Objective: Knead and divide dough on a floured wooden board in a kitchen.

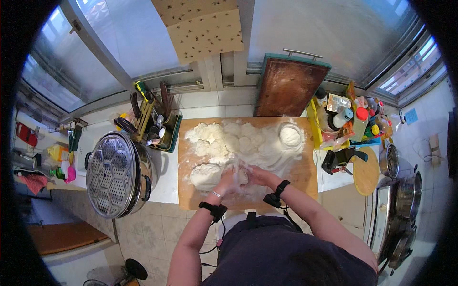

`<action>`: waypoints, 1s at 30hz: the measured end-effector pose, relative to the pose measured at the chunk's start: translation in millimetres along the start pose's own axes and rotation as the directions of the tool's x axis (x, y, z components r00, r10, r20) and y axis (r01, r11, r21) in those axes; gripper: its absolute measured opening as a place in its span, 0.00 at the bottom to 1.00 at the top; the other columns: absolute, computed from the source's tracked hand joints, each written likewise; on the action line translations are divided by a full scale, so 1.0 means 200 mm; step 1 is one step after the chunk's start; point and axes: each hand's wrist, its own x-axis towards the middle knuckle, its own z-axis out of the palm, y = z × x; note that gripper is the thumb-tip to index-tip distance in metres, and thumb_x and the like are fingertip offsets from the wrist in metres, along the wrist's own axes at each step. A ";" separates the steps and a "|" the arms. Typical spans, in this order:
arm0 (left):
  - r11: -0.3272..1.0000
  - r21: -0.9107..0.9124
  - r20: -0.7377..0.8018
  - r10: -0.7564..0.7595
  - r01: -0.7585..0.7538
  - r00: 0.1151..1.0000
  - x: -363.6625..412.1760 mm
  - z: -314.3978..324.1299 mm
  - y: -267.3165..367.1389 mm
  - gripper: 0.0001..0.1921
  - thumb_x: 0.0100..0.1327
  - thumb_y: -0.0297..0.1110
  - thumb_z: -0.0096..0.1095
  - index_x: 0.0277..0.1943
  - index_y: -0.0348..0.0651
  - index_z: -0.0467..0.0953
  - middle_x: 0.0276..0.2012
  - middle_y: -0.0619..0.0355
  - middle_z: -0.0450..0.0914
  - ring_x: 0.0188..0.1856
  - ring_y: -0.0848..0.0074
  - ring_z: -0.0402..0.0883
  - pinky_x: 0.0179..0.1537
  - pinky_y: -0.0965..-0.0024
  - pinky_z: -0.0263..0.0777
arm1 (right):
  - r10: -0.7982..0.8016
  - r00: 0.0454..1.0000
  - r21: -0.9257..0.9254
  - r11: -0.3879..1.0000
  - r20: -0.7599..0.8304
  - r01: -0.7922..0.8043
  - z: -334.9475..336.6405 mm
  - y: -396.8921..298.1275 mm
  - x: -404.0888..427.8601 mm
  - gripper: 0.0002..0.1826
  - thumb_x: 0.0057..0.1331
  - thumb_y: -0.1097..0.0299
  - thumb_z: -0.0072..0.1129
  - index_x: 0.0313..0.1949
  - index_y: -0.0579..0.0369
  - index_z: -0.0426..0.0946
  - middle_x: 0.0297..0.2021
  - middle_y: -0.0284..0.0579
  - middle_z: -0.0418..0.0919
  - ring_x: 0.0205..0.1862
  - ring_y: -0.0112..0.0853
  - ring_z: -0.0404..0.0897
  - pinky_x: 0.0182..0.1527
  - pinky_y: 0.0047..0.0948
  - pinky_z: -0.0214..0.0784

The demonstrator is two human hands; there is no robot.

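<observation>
Both of my hands meet over a wooden board strewn with flour. My left hand and my right hand close in from either side on a small floury dough piece between them. Just left of my left hand lies a larger lump of dough. Several more dough pieces sit together at the board's back left, and others, dusted with flour, lie beside them. A bowl of flour stands at the back right of the board.
A steel steamer with a perforated tray stands at the left. Behind it is a knife and utensil holder. A dark cutting board leans at the back. Right are a yellow basket of bottles, a round wooden board and a stove.
</observation>
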 end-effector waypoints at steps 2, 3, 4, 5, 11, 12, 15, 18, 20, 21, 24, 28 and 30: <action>0.991 0.111 0.007 -0.070 0.069 0.998 -0.04 -0.09 0.08 0.61 0.29 0.57 0.77 0.66 0.36 0.53 0.59 0.36 0.65 0.60 0.51 0.67 0.58 0.57 0.63 | -0.255 0.964 -0.533 0.808 0.069 0.252 -0.02 0.02 -0.01 0.32 0.63 0.67 0.59 0.65 0.50 0.57 0.53 0.36 0.70 0.53 0.31 0.72 0.56 0.40 0.68; 0.990 0.111 0.001 -0.091 0.090 0.996 -0.07 -0.12 0.05 0.61 0.29 0.57 0.77 0.66 0.36 0.53 0.59 0.36 0.65 0.60 0.51 0.67 0.58 0.57 0.63 | -0.043 0.999 -0.134 0.990 0.025 0.046 0.07 -0.10 -0.02 0.34 0.60 0.71 0.62 0.64 0.51 0.58 0.53 0.37 0.70 0.54 0.31 0.72 0.54 0.39 0.69; 0.996 0.066 -0.040 -0.054 0.056 0.998 -0.07 -0.16 0.04 0.62 0.30 0.58 0.76 0.67 0.35 0.52 0.59 0.37 0.65 0.60 0.51 0.67 0.60 0.57 0.60 | 0.172 0.984 0.287 0.941 0.050 -0.179 0.10 -0.18 -0.05 0.37 0.56 0.76 0.64 0.64 0.52 0.59 0.53 0.38 0.70 0.54 0.31 0.71 0.53 0.38 0.71; 1.000 0.021 -0.080 -0.017 0.019 0.997 -0.06 -0.18 0.02 0.63 0.31 0.59 0.76 0.68 0.35 0.50 0.60 0.38 0.64 0.60 0.51 0.66 0.62 0.57 0.58 | 0.172 0.984 0.287 0.941 0.045 -0.178 0.09 -0.15 -0.05 0.37 0.56 0.76 0.64 0.64 0.52 0.59 0.53 0.38 0.70 0.54 0.31 0.71 0.53 0.38 0.71; 0.980 0.188 -0.052 0.074 -0.063 0.996 -0.10 -0.01 -0.05 0.51 0.44 0.57 0.67 0.66 0.34 0.55 0.60 0.41 0.66 0.58 0.52 0.69 0.64 0.51 0.51 | 0.110 0.953 -0.373 0.902 -0.282 -0.215 0.13 -0.17 -0.03 0.28 0.54 0.72 0.66 0.56 0.52 0.71 0.47 0.38 0.73 0.40 0.29 0.74 0.36 0.29 0.73; 0.980 0.190 -0.054 0.073 -0.062 0.996 -0.10 0.03 -0.06 0.51 0.44 0.57 0.67 0.66 0.34 0.55 0.60 0.41 0.66 0.58 0.52 0.69 0.64 0.51 0.51 | 0.102 0.946 -0.349 0.913 -0.308 -0.212 0.15 -0.19 -0.03 0.26 0.53 0.71 0.66 0.54 0.52 0.74 0.46 0.38 0.74 0.38 0.28 0.74 0.35 0.28 0.72; 0.981 0.192 -0.214 0.069 -0.027 0.974 -0.07 0.10 -0.08 0.42 0.46 0.52 0.66 0.60 0.33 0.62 0.52 0.43 0.73 0.54 0.54 0.71 0.61 0.53 0.55 | 0.112 0.941 -0.252 0.947 -0.319 -0.198 0.20 -0.27 -0.07 0.23 0.53 0.69 0.66 0.50 0.53 0.76 0.43 0.38 0.75 0.36 0.27 0.73 0.34 0.27 0.71; 0.998 0.057 -0.146 0.009 -0.001 0.989 -0.01 0.05 -0.03 0.26 0.43 0.44 0.66 0.44 0.37 0.74 0.41 0.49 0.77 0.45 0.59 0.74 0.48 0.57 0.64 | 0.100 0.938 -0.208 0.962 -0.332 -0.176 0.18 -0.29 -0.08 0.21 0.54 0.68 0.66 0.49 0.54 0.77 0.39 0.37 0.77 0.35 0.26 0.74 0.34 0.26 0.70; 1.000 -0.019 -0.260 -0.017 0.012 0.965 -0.01 0.19 -0.18 0.20 0.45 0.44 0.65 0.38 0.39 0.74 0.36 0.49 0.77 0.44 0.59 0.75 0.47 0.58 0.64 | 0.079 0.946 -0.254 0.953 -0.316 -0.164 0.23 -0.27 -0.02 0.21 0.54 0.68 0.66 0.48 0.55 0.77 0.38 0.36 0.78 0.35 0.25 0.74 0.35 0.25 0.70; 1.000 -0.019 -0.256 -0.009 0.004 0.967 0.00 0.18 -0.16 0.20 0.45 0.44 0.65 0.38 0.39 0.74 0.36 0.49 0.77 0.44 0.59 0.75 0.47 0.58 0.64 | 0.104 0.933 -0.261 0.944 -0.345 -0.202 0.20 -0.24 -0.03 0.20 0.54 0.68 0.66 0.47 0.56 0.77 0.37 0.36 0.78 0.35 0.25 0.74 0.35 0.25 0.70; 0.995 0.092 -0.208 -0.018 0.038 0.978 0.01 0.11 -0.04 0.22 0.44 0.45 0.65 0.39 0.40 0.74 0.37 0.49 0.77 0.43 0.60 0.75 0.46 0.58 0.64 | 0.138 0.911 -0.232 0.942 -0.389 -0.242 0.15 -0.19 -0.04 0.20 0.54 0.68 0.66 0.47 0.56 0.78 0.36 0.36 0.79 0.35 0.24 0.74 0.36 0.25 0.69; 0.993 0.109 -0.313 -0.016 0.052 0.950 0.00 0.08 0.03 0.22 0.44 0.44 0.64 0.41 0.41 0.75 0.37 0.50 0.77 0.43 0.60 0.75 0.48 0.58 0.64 | 0.178 0.894 -0.192 0.942 -0.410 -0.276 0.16 -0.21 -0.06 0.17 0.56 0.70 0.64 0.47 0.58 0.77 0.39 0.37 0.79 0.37 0.26 0.76 0.39 0.27 0.71; 0.986 0.137 -0.252 -0.053 0.090 0.966 0.01 0.09 0.03 0.21 0.45 0.43 0.63 0.42 0.42 0.75 0.36 0.51 0.77 0.43 0.59 0.75 0.48 0.58 0.63 | 0.224 0.904 0.061 0.974 -0.363 -0.216 0.16 -0.22 -0.08 0.18 0.57 0.71 0.62 0.48 0.59 0.76 0.41 0.38 0.78 0.38 0.27 0.77 0.41 0.28 0.72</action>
